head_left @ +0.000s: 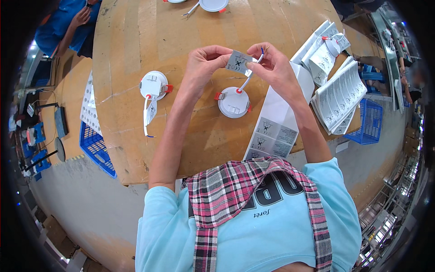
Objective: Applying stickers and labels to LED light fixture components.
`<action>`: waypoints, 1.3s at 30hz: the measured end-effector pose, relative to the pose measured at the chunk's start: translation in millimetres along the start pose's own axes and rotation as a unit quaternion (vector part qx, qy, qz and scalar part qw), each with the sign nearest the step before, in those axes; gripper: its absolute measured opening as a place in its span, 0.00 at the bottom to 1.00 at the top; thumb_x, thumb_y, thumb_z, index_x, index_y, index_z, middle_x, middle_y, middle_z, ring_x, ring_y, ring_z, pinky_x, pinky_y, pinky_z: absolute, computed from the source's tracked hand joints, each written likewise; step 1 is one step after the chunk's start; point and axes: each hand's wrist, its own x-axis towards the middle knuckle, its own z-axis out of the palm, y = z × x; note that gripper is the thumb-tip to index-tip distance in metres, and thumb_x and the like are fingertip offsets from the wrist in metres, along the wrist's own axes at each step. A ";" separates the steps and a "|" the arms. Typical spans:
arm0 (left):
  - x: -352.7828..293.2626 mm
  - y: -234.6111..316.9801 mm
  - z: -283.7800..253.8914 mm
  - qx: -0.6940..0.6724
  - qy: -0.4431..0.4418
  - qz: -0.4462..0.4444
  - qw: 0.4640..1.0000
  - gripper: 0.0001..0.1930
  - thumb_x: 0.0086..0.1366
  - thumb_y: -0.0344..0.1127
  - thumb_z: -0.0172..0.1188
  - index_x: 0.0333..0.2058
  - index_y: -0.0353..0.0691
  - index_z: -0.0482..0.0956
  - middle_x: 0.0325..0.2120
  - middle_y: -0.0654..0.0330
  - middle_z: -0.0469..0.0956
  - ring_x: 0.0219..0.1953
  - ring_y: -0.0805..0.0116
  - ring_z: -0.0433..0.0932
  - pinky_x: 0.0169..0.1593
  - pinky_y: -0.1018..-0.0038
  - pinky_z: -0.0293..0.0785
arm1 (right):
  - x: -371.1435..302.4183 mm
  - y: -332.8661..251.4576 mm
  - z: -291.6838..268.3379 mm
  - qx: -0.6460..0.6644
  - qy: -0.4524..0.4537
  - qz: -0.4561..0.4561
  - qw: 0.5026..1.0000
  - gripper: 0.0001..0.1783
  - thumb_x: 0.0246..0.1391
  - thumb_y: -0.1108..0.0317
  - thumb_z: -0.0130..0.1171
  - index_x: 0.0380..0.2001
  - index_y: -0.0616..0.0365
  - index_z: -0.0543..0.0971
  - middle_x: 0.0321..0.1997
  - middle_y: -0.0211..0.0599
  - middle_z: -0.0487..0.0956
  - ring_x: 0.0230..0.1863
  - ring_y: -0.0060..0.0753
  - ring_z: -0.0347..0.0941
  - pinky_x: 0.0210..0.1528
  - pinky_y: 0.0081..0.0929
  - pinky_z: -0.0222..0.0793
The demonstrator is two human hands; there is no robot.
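Observation:
My left hand [203, 63] and my right hand [273, 63] are raised over a brown cardboard-covered table [136, 41], pinching a small grey printed label [239, 62] between them. The label wraps around a white cable [247, 80] with blue and red ends. That cable runs down to a round white lamp fitting [233, 102] with orange spring clips, lying face down on the table beneath my hands. A strip of the same labels [274, 129] runs from under my right wrist toward my body.
Another white fitting [153, 85] with a labelled cable lies to the left. Label sheets [340, 95] are stacked at the right, one more fitting [213, 4] sits at the far edge. Blue crates [96, 147] [371, 121] flank the table. A person in blue [68, 22] sits far left.

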 end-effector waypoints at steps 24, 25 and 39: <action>-0.8 0.9 -3.0 0.013 -0.001 -0.005 1.000 0.09 0.58 0.33 0.62 0.34 0.34 0.81 0.27 0.61 0.81 0.31 0.77 0.78 0.39 0.79 0.73 | -1.9 7.9 -0.7 0.053 -0.022 0.038 0.998 0.14 0.52 0.66 0.61 0.39 0.65 0.80 0.31 0.34 0.80 0.33 0.20 0.75 0.39 0.17 0.69; -0.8 0.7 -3.3 0.010 -0.004 -0.010 1.000 0.08 0.58 0.32 0.62 0.35 0.34 0.81 0.28 0.62 0.81 0.31 0.77 0.78 0.39 0.79 0.73 | -2.0 7.1 -1.0 0.052 -0.024 0.037 0.998 0.14 0.52 0.66 0.61 0.39 0.65 0.80 0.31 0.34 0.80 0.33 0.20 0.75 0.39 0.17 0.69; 0.4 -0.8 -6.5 0.008 0.002 -0.018 1.000 0.08 0.58 0.31 0.62 0.35 0.35 0.81 0.27 0.62 0.81 0.31 0.77 0.78 0.39 0.79 0.73 | -2.6 0.0 0.1 0.031 -0.033 0.047 0.998 0.13 0.51 0.69 0.60 0.38 0.65 0.79 0.31 0.35 0.80 0.34 0.23 0.75 0.41 0.20 0.71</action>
